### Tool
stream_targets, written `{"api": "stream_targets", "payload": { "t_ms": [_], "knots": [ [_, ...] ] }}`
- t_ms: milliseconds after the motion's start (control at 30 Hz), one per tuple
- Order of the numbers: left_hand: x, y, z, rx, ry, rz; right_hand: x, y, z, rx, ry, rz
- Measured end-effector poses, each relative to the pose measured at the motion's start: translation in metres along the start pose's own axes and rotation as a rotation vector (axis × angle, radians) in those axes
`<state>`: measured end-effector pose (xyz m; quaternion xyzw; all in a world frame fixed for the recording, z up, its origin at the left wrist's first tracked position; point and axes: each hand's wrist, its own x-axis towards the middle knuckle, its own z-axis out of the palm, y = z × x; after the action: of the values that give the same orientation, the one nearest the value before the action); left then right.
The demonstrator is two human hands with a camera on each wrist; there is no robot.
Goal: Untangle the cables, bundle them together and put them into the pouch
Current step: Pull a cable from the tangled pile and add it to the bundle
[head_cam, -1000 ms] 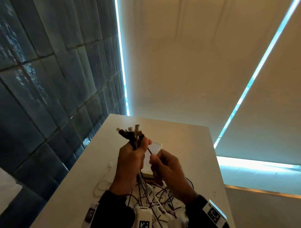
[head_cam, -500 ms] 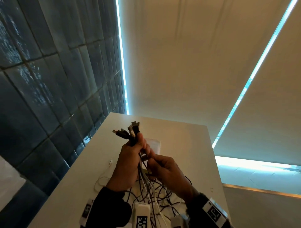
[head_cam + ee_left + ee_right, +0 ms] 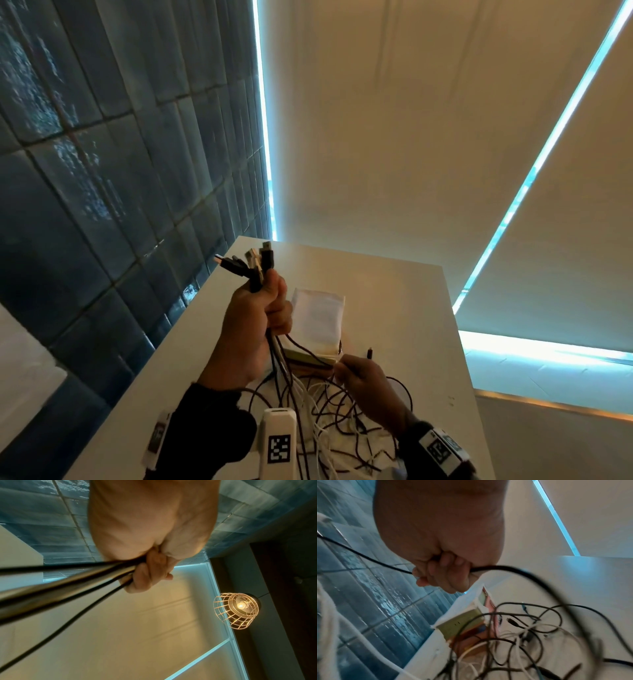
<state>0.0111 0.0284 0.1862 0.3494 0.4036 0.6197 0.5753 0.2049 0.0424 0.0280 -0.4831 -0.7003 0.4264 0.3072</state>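
Untangling step: we grip gathered plug ends (image 3: pixel 251 265) in our left hand (image 3: pixel 255 322), our right hand (image 3: pixel 363 383) pinching one dark cable (image 3: pixel 513 570); next, draw it free of the tangle (image 3: pixel 329 421) near the pouch (image 3: pixel 318 318).

The left hand (image 3: pixel 251 329) is raised above the table, fist closed around a bundle of cables (image 3: pixel 255 270), knuckles up. The right hand (image 3: pixel 368 387) sits lower and nearer, fingers (image 3: pixel 443 573) curled, pinching one dark cable (image 3: pixel 513 572). Both forearms wear dark sleeves.
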Motion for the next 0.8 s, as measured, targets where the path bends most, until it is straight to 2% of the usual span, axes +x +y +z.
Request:
{"api": "stream_targets", "payload": {
  "t_ms": [67, 167, 267, 367, 433, 500, 567, 633, 800],
  "knots": [
    [0.001, 0.003, -0.004, -0.038, 0.01, 0.03, -0.001, 0.01, 0.001, -0.049, -0.013, 0.038],
    [-0.003, 0.001, -0.003, -0.041, 0.001, -0.002, 0.0, 0.012, 0.002, -0.033, 0.03, 0.099],
    [-0.008, -0.005, -0.004, 0.014, 0.007, -0.091, 0.006, -0.016, -0.005, 0.145, 0.224, 0.087],
    [-0.008, -0.013, -0.005, 0.126, 0.041, -0.148, 0.006, -0.059, -0.019, 0.387, 0.295, 0.01],
    [-0.009, -0.016, -0.001, 0.173, 0.056, -0.166, 0.002, -0.085, -0.024, 0.434, 0.266, -0.109],
    [-0.01, -0.018, 0.005, 0.19, 0.048, -0.202, -0.005, -0.106, -0.025, 0.436, 0.174, -0.196],
    [-0.01, -0.018, 0.007, 0.114, -0.008, -0.246, -0.01, -0.113, -0.021, 0.503, 0.036, -0.192],
    [-0.009, -0.017, 0.006, -0.059, -0.094, -0.289, -0.013, -0.11, -0.016, 0.507, -0.051, -0.186],
    [-0.003, -0.013, 0.003, -0.298, -0.101, -0.245, -0.011, -0.082, -0.012, 0.459, -0.073, -0.115]
  ]
}}
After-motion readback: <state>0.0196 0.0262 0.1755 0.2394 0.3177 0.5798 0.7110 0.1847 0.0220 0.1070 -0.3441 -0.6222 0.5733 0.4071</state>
